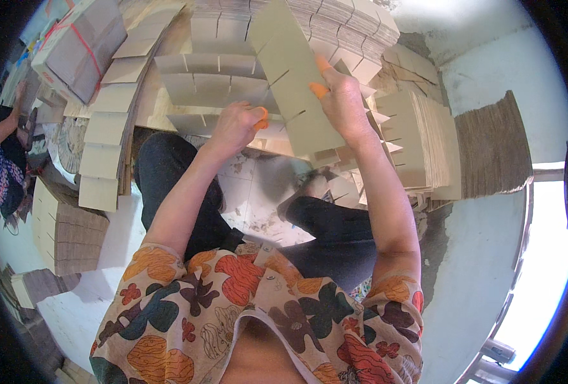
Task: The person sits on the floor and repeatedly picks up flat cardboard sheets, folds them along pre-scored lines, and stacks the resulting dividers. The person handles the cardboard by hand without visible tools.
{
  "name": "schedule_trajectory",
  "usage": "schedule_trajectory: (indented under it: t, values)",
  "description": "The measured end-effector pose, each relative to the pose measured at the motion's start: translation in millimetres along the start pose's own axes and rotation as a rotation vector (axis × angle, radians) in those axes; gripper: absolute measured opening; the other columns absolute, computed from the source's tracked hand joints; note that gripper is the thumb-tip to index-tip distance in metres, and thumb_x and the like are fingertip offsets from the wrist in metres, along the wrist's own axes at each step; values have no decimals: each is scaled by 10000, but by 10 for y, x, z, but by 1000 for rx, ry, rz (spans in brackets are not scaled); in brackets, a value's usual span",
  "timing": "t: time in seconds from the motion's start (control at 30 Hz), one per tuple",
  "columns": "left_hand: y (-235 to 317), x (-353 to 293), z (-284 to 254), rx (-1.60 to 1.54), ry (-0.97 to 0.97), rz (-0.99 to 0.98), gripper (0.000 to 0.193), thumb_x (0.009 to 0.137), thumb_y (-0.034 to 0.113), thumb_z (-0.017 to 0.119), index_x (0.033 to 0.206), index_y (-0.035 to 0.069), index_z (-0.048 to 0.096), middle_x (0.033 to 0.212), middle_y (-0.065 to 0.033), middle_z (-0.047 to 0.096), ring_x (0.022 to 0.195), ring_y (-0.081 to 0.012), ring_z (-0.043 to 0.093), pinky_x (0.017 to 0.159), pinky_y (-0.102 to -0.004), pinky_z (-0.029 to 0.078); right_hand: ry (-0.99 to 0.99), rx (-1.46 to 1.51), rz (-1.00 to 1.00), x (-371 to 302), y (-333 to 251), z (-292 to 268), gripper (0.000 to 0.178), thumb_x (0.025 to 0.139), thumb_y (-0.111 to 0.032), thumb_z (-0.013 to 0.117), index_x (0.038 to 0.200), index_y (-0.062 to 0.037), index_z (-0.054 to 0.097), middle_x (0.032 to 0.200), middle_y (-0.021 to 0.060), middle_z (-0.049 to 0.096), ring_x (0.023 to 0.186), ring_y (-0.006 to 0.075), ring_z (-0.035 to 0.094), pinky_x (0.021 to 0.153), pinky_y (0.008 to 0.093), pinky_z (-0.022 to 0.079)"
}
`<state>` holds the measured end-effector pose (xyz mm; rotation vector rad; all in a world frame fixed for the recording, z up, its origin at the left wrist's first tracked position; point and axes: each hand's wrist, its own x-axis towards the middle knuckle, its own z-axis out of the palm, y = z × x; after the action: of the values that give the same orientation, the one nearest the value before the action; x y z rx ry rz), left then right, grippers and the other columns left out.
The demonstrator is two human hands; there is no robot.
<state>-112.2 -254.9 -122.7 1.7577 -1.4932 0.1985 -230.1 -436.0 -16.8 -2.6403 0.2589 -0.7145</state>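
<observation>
My right hand (345, 105), with orange covers on its fingertips, grips a long slotted cardboard strip (288, 70) by its right edge. The strip slants from the upper middle down towards my knees. To its left, my left hand (238, 128) is closed, an orange cover showing on a finger. Whatever its fingers pinch is hidden. Several cardboard strips with slits (217, 89) stand in rows just beyond that hand. Other slotted pieces, partly covered by my right forearm, lie beneath and beside the right hand.
Tall stacks of slotted cardboard (354, 25) rise at the far side. More stacked sheets (418, 141) stand at right by the wall. Overlapping cardboard pieces (108, 128) form a row at left, near a strapped carton (79, 48). Another person (5, 153) sits at far left.
</observation>
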Motion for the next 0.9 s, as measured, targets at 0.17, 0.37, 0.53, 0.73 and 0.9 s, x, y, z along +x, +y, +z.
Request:
schedule_trajectory:
  t: [0.17,0.37,0.53,0.73,0.9]
  values:
    - [-16,2,-16,31,-15,-48,147,700,126,690,720,50,566,626,-122,573,670,-308,556,605,-426,446,-92,-14,143,59,-196,-100,468,778,-27,674,1216,39,522,947,267,610,749,324,618,692,312,486]
    - [12,31,1,9,0,-53,169,699,142,711,722,52,571,668,-113,590,650,-308,553,614,-423,448,-130,49,128,38,-155,-11,447,780,8,653,1205,53,524,1142,252,579,900,321,630,780,305,483]
    - [-32,8,39,-22,-16,-71,174,700,135,712,742,48,567,668,-113,588,669,-312,560,612,-428,448,-216,40,32,155,-137,48,412,768,14,650,1159,81,538,1133,250,588,954,338,621,779,322,485]
    - [-14,24,57,13,-28,-127,133,707,130,699,771,62,606,686,-128,578,685,-329,565,614,-433,454,-343,23,53,140,-24,410,454,754,-100,683,1146,66,526,896,257,625,865,389,616,728,408,490]
    - [-1,45,39,29,-13,-139,90,720,128,670,800,92,650,700,-148,564,693,-344,574,615,-438,460,-416,-150,101,48,-192,314,392,747,-127,674,1076,39,539,828,264,619,800,391,617,662,422,500]
